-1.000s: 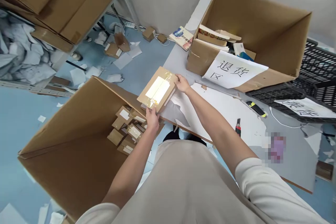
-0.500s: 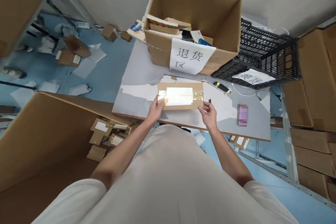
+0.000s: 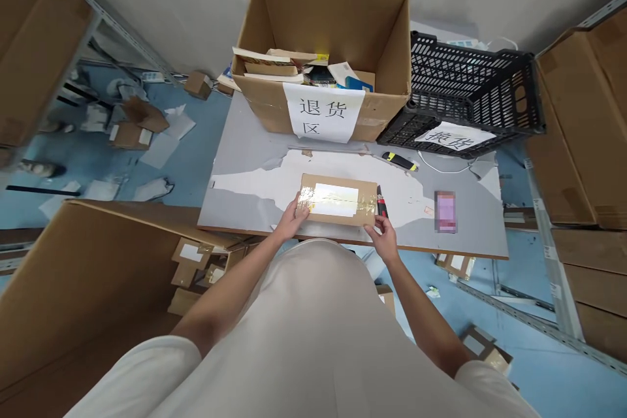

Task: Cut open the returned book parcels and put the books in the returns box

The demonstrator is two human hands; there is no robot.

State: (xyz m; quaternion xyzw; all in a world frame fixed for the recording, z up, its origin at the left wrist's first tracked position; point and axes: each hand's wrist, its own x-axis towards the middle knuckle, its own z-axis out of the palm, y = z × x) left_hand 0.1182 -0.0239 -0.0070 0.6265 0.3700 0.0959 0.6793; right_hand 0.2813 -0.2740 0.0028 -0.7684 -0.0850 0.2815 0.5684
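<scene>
A flat brown cardboard parcel (image 3: 337, 200) with a white label and shiny clear tape spans the space between my hands, over the front of the table. My left hand (image 3: 292, 218) grips its lower left corner, thumb on top. At the lower right corner my right hand (image 3: 383, 235) pinches the edge between thumb and fingers. Just beyond the parcel's right end lies a utility knife (image 3: 381, 202) with a red and black handle, close to my right fingers. A second, yellow and black utility knife (image 3: 400, 161) rests farther back.
Behind the parcel stands a large cardboard box (image 3: 264, 101) holding books, with a paper sign. Right of it is a black plastic crate (image 3: 490, 88). A blurred pink item (image 3: 445, 212) lies at the table's right. A big open carton (image 3: 98, 274) with parcels stands at my left.
The view has shifted, so the table's things sit differently in frame. The parcel has come slightly nearer my body, tilting a little, and the red and black knife now shows beside it.
</scene>
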